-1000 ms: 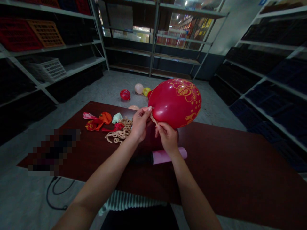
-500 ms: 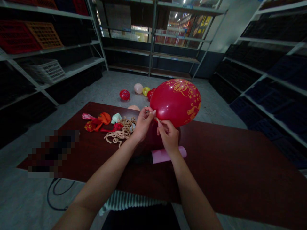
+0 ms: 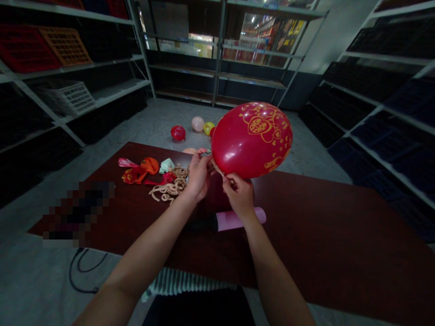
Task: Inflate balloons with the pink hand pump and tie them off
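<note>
**Both hands pinching at the balloon's base**

Left of centre I see limp balloons (image 3: 139, 168) and tan loops (image 3: 170, 188) on the dark table (image 3: 340, 235). My left hand (image 3: 197, 174) pinches a tan strand (image 3: 217, 170) between closed fingertips. The red balloon (image 3: 253, 140) sits mid-frame above the table, touching both hands. My right hand (image 3: 239, 194) grips the strand's lower end, above a pink pump (image 3: 238, 218).

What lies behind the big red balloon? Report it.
Behind the red balloon, on the floor: a small red balloon, a pale balloon, a yellow balloon. A fourth balloon, mostly covered, peeks out.
</note>
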`<action>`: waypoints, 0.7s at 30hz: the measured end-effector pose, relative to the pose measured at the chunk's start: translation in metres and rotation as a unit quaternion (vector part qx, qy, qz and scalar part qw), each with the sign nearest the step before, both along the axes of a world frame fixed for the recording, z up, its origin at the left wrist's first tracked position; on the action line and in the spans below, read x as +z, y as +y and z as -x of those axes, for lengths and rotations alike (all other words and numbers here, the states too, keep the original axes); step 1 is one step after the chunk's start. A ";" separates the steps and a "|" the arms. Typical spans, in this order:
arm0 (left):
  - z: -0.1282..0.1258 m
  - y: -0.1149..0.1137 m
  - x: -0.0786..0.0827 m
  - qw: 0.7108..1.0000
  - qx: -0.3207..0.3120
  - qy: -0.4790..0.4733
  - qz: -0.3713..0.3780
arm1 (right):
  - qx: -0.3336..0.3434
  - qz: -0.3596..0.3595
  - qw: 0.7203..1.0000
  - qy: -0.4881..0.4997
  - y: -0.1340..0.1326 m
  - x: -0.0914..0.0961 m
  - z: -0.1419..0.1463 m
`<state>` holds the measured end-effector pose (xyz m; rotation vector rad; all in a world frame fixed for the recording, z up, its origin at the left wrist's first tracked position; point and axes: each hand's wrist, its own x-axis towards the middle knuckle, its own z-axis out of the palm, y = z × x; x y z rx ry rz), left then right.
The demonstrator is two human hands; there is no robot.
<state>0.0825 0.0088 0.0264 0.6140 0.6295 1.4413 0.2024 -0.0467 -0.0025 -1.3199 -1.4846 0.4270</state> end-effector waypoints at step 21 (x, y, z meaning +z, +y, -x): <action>0.006 0.000 0.010 0.994 -0.016 -0.098 0.055 | 0.043 0.008 0.992 0.117 0.001 -0.004 0.001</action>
